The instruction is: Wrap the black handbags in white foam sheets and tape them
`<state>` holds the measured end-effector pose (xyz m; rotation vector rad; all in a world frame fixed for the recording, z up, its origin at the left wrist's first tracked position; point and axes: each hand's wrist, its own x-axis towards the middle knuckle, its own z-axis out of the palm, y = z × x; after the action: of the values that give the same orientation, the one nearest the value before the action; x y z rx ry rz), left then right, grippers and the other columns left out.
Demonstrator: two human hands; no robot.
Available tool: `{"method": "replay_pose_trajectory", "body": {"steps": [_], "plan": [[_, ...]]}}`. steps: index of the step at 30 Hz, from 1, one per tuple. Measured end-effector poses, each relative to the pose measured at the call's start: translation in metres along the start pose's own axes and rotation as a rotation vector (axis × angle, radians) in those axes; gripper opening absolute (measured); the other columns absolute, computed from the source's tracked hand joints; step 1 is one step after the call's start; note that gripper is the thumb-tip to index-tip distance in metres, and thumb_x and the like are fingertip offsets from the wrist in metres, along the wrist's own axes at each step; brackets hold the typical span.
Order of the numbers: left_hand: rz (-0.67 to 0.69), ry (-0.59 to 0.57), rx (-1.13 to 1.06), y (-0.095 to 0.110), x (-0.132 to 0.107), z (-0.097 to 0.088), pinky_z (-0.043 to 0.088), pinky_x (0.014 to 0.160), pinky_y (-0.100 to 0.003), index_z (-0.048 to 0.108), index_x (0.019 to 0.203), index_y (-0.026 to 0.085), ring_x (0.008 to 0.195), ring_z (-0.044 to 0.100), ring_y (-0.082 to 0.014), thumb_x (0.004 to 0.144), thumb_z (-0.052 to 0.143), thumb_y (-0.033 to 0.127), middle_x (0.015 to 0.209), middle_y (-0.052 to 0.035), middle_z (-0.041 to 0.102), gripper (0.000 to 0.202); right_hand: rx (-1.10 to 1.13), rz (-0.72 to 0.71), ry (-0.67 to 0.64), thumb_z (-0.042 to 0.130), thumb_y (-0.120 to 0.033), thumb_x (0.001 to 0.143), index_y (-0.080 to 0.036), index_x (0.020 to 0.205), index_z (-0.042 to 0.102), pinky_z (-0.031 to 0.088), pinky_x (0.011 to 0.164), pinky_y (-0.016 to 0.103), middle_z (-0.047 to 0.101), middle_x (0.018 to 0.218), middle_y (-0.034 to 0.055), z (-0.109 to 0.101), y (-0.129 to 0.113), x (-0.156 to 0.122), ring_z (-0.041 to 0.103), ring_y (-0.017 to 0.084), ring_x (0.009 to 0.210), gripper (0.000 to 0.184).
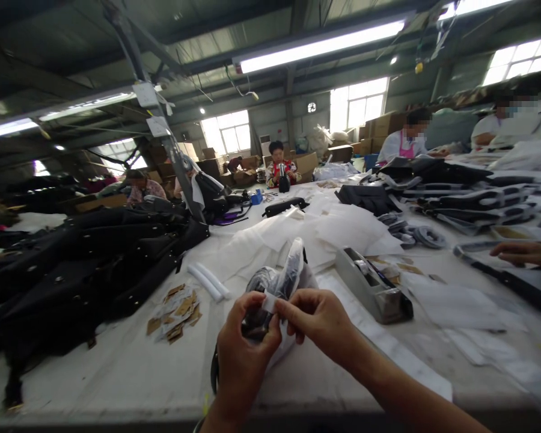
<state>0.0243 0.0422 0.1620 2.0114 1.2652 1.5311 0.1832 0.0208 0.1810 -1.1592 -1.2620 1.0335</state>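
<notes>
Polybag with coiled black strap already inside, held over the table near edge; tape dispenser close by. Left hand grip closed round it, right hand pinching tape strip at the fold. Packed; seal looks unfinished.

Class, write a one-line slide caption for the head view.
Left hand and right hand pinch a plastic-wrapped black item beside a tape dispenser.

The table is white. The pile of bags on it is black. The little tags are brown. The tape holder is grey. The strap is black, in a clear wrapper. One person's apron is pink.
</notes>
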Motion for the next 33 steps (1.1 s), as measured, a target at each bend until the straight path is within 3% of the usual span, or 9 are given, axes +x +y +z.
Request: {"method": "replay_pose_trajectory", "body": {"steps": [5,10,15,20,23,27,33], "plan": [[0.128,0.066,0.093,-0.009,-0.003,0.002,0.061,0.077,-0.035,0.064,0.104,0.023,0.089,0.072,-0.0227,0.078,0.069,0.030,0.099,-0.0052,0.072,0.027,-0.153,-0.029,-0.026,0.068,-0.052,0.086,-0.018,0.067,0.071,0.046,0.048,0.022,0.067,0.058,0.0013,-0.004,0.005,-0.002,0.061,0.013,0.048,0.039],[0.268,0.135,0.236,-0.014,-0.004,0.005,0.060,0.085,-0.041,0.064,0.106,0.025,0.102,0.070,-0.0287,0.077,0.072,0.029,0.103,-0.0061,0.074,0.030,-0.311,-0.174,-0.004,0.057,-0.035,0.094,-0.021,0.074,0.071,0.049,0.060,0.024,0.068,0.062,-0.0007,-0.009,0.011,-0.009,0.065,0.015,0.056,0.029],[0.303,0.113,0.249,-0.016,-0.005,0.006,0.059,0.090,-0.042,0.064,0.108,0.026,0.109,0.068,-0.0291,0.078,0.071,0.029,0.103,-0.0065,0.074,0.031,-0.182,-0.170,-0.058,0.052,-0.032,0.096,-0.021,0.081,0.069,0.052,0.064,0.026,0.071,0.075,0.0001,-0.009,0.016,-0.012,0.068,0.016,0.066,0.025],[0.187,0.093,0.162,-0.011,-0.010,0.006,0.057,0.092,-0.042,0.065,0.106,0.025,0.107,0.068,-0.0280,0.078,0.071,0.033,0.107,-0.0066,0.072,0.029,0.089,-0.112,-0.114,0.061,-0.038,0.091,-0.020,0.089,0.061,0.054,0.064,0.027,0.068,0.074,-0.0001,-0.007,0.017,-0.007,0.066,0.017,0.065,0.019],[0.065,0.055,0.053,-0.004,-0.010,0.004,0.059,0.082,-0.036,0.065,0.103,0.024,0.093,0.071,-0.0240,0.077,0.070,0.034,0.100,-0.0047,0.072,0.028,0.189,-0.100,-0.157,0.066,-0.045,0.088,-0.019,0.092,0.059,0.052,0.064,0.028,0.067,0.075,0.0003,-0.006,0.015,-0.004,0.064,0.016,0.065,0.027],[-0.048,0.034,-0.059,0.005,-0.007,0.001,0.059,0.075,-0.032,0.065,0.102,0.023,0.086,0.071,-0.0222,0.076,0.069,0.036,0.093,-0.0032,0.072,0.030,0.283,-0.100,-0.194,0.072,-0.046,0.084,-0.019,0.090,0.058,0.052,0.067,0.027,0.068,0.079,0.0012,-0.005,0.012,-0.003,0.063,0.015,0.069,0.031],[-0.115,0.038,-0.151,0.010,-0.005,0.000,0.058,0.071,-0.028,0.064,0.100,0.022,0.082,0.071,-0.0201,0.073,0.071,0.039,0.090,-0.0028,0.072,0.033,0.306,-0.183,-0.172,0.070,-0.043,0.086,-0.019,0.090,0.062,0.052,0.063,0.025,0.069,0.084,0.0021,-0.003,0.012,-0.005,0.063,0.015,0.070,0.026]]}}
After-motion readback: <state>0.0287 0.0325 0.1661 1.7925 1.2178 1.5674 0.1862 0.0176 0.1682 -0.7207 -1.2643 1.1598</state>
